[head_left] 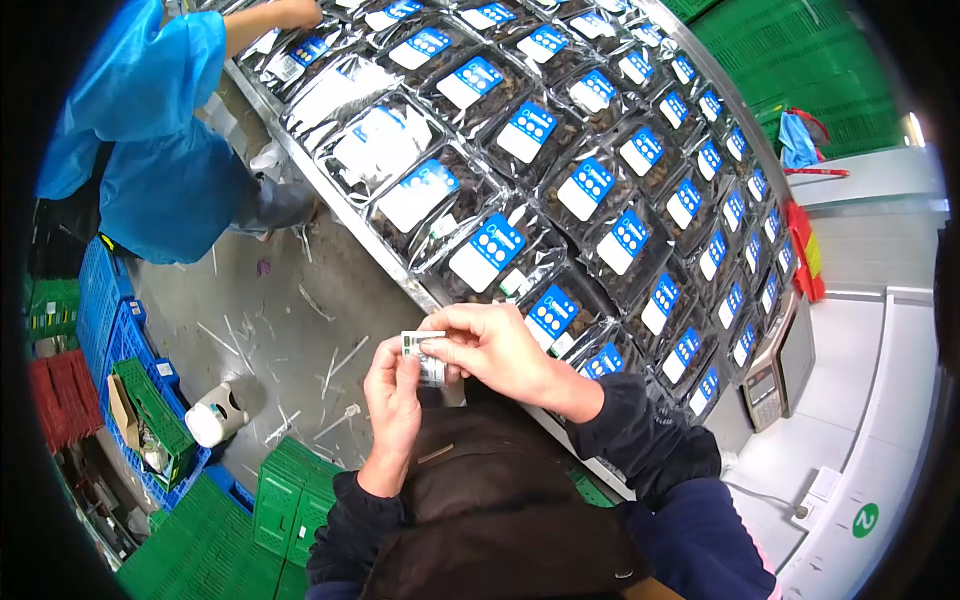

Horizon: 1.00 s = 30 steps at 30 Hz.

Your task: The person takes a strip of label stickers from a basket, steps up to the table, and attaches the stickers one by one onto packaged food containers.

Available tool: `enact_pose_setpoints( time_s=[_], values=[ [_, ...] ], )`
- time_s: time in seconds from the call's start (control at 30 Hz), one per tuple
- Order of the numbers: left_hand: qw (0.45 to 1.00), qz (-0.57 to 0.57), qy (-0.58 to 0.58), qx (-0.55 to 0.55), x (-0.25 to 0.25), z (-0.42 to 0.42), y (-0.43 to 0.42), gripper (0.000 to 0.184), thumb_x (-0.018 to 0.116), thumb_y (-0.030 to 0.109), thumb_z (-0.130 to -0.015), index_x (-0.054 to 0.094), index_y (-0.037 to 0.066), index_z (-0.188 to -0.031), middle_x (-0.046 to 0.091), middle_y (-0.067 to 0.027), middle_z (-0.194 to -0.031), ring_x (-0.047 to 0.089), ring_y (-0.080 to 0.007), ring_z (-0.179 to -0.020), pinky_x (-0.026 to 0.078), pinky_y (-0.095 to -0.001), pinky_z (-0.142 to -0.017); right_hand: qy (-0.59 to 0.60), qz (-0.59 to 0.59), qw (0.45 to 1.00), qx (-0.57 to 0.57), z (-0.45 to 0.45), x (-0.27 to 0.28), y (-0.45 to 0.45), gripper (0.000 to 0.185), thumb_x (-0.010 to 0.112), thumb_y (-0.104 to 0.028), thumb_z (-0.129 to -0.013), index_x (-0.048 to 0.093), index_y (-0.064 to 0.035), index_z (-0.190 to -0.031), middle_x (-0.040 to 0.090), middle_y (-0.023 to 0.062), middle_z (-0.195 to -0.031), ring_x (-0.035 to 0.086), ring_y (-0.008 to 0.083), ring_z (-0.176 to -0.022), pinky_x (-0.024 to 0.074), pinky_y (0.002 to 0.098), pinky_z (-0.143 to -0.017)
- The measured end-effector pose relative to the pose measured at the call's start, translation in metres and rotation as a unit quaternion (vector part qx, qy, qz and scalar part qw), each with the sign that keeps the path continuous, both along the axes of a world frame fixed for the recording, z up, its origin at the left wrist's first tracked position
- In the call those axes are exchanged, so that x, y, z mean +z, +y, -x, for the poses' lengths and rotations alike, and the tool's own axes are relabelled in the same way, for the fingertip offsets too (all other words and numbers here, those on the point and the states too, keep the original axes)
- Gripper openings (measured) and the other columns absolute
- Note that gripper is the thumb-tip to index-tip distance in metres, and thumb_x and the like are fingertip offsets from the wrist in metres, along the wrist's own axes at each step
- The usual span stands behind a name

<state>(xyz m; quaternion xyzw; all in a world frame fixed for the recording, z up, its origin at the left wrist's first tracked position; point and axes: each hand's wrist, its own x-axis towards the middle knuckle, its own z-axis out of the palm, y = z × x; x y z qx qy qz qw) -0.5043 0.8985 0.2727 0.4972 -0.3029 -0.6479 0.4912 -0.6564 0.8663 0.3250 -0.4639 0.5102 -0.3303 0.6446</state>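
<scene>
Both my hands meet in front of my body, beside the near edge of the metal table (392, 262). A small stack of white labels (432, 368) with dark print sits between them. My left hand (392, 395) grips the labels from the left, fingers behind and thumb in front. From the right, my right hand (490, 352) pinches their upper part with thumb and fingers. Rows of dark, film-wrapped packs (487, 252) with blue and white labels cover the table just beyond my hands.
A co-worker in a blue gown (165, 190) stands at the upper left, one hand over the packs. Green crates (290, 500) and a blue pallet (125, 330) are at the lower left, near a white jug (215, 415). A scale (770, 385) stands at the right.
</scene>
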Motion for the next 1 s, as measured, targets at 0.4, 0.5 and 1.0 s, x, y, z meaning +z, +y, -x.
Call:
enact_pose_setpoints(
  time_s=[0.4, 0.5, 1.0],
  values=[
    [0.998, -0.063, -0.006, -0.011, -0.001, -0.025, -0.007, 0.022, 0.057, 0.015, -0.096, 0.052, 0.003, -0.078, 0.064, -0.0083, -0.070, 0.060, -0.0118, -0.053, 0.055, -0.0286, -0.047, 0.437, 0.326, 0.836, 0.065, 0.036, -0.036, -0.163, 0.031, 0.063, -0.040, -0.085, 0.065, -0.0082, -0.083, 0.066, 0.0127, -0.072, 0.065, 0.0328, -0.070, 0.0494, 0.0425, -0.061],
    [0.997, -0.072, 0.008, -0.002, -0.001, -0.029, 0.001, 0.020, 0.056, 0.013, -0.096, 0.052, 0.002, -0.079, 0.064, -0.0093, -0.072, 0.061, -0.0141, -0.053, 0.056, -0.0303, -0.049, 0.540, 0.319, 0.752, 0.199, 0.021, -0.049, -0.221, 0.036, 0.059, -0.042, -0.088, 0.064, -0.0064, -0.087, 0.067, 0.0166, -0.079, 0.065, 0.0357, -0.078, 0.0508, 0.0450, -0.067],
    [0.999, -0.019, 0.029, 0.017, 0.003, -0.026, -0.021, 0.020, 0.055, 0.014, -0.097, 0.053, 0.002, -0.081, 0.064, -0.0091, -0.075, 0.062, -0.0156, -0.057, 0.054, -0.0295, -0.054, 0.117, 0.167, 0.970, 0.133, 0.004, -0.020, -0.070, 0.029, 0.066, -0.027, -0.090, 0.064, -0.0002, -0.101, 0.065, 0.0084, -0.072, 0.065, 0.0155, -0.061, 0.0505, 0.0304, -0.056]
  ],
)
